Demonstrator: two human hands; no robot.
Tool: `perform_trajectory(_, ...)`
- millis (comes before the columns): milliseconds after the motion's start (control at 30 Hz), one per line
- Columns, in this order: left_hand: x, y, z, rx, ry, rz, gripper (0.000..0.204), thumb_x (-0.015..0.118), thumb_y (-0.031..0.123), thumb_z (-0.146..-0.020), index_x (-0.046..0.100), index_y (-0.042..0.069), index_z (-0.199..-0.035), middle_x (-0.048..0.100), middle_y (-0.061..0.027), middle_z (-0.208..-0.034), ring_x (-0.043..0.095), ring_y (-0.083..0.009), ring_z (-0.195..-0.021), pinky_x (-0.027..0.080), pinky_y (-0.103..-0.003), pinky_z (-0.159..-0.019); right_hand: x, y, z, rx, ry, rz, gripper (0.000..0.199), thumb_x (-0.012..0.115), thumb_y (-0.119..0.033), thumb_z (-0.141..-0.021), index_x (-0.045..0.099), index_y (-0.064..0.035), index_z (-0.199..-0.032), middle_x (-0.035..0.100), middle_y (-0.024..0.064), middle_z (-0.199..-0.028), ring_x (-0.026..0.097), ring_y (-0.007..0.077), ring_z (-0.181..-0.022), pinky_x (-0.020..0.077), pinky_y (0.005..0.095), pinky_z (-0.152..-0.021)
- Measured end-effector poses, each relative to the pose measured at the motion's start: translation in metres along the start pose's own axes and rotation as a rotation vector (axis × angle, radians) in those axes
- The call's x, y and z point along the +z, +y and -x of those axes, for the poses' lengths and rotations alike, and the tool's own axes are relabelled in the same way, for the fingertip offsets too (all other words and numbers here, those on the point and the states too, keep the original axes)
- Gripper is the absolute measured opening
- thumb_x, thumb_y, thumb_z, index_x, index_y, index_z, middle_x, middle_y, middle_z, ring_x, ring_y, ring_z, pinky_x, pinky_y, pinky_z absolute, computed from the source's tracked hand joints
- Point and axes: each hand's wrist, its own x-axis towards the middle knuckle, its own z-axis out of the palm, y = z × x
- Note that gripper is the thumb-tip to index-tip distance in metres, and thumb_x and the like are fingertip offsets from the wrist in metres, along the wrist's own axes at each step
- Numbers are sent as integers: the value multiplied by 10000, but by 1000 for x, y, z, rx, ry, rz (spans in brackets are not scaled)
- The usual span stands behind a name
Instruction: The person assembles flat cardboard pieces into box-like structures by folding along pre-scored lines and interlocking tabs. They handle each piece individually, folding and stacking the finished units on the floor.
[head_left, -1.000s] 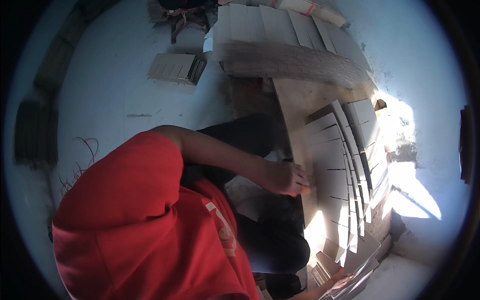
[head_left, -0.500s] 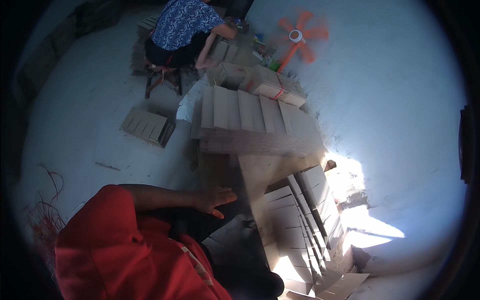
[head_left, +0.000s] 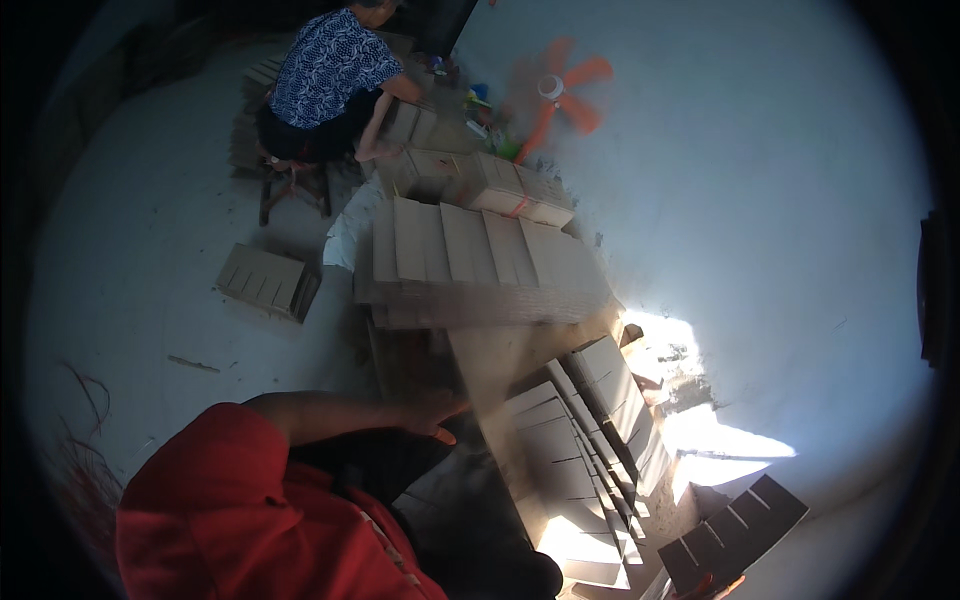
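Observation:
At the lower right my right hand point(head_left: 716, 590), cut by the picture's lower edge, holds a dark slotted cardboard sheet point(head_left: 737, 535). Orange shows on its fingertips. My left hand point(head_left: 432, 409) is near the left edge of the low table point(head_left: 490, 360), slightly blurred and in shadow. Its orange-tipped thumb stands apart from the other fingers, and I see nothing in it. Between my hands, several slotted cardboard sheets point(head_left: 560, 455) lean in slanting stacks on the table.
Beyond them lies a broad cardboard stack point(head_left: 470, 250), with tied bundles point(head_left: 515, 190) behind. A person point(head_left: 335, 75) in a patterned shirt sits on a stool at the far left. An orange fan point(head_left: 551, 88) turns by the wall. A small cardboard stack point(head_left: 262, 277) rests on the floor.
My right hand has come into view at the lower right with the slotted cardboard sheet raised. My left hand is slightly lower, and the view has shifted so the far things sit further left.

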Motion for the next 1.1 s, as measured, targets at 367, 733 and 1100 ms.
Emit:
perform_trajectory(367, 7, 43, -49, 78, 92, 92, 630, 705, 306, -824, 452, -32, -1291, 595, -187, -1029, 591, -343, -983, 491, -391, -809, -18, 61, 22, -91, -86, 63, 658, 442, -490, -960, 273, -107, -1467, 306, 167, -1461, 570, 254, -943, 443, 221, -479)
perform_trajectory(733, 29, 147, -140, 687, 312, -123, 695, 769, 249, -698, 473, -53, -1250, 513, -171, -1110, 475, -286, -1051, 419, -376, -901, -3, 30, 29, 80, -17, 6, 544, 449, -370, -976, 364, -91, -1435, 437, 147, -1328, 462, 151, -679, 362, 221, -460)
perform_trajectory(1100, 75, 121, -189, 863, 484, 110, 164, 561, 72, -813, 624, 54, -964, 617, -81, -956, 569, -203, -874, 440, -359, -847, -3, 28, 26, -28, 21, -35, 508, 412, -316, -1010, 355, -21, -1421, 349, 158, -1469, 351, 313, -1338, 448, 448, -993)
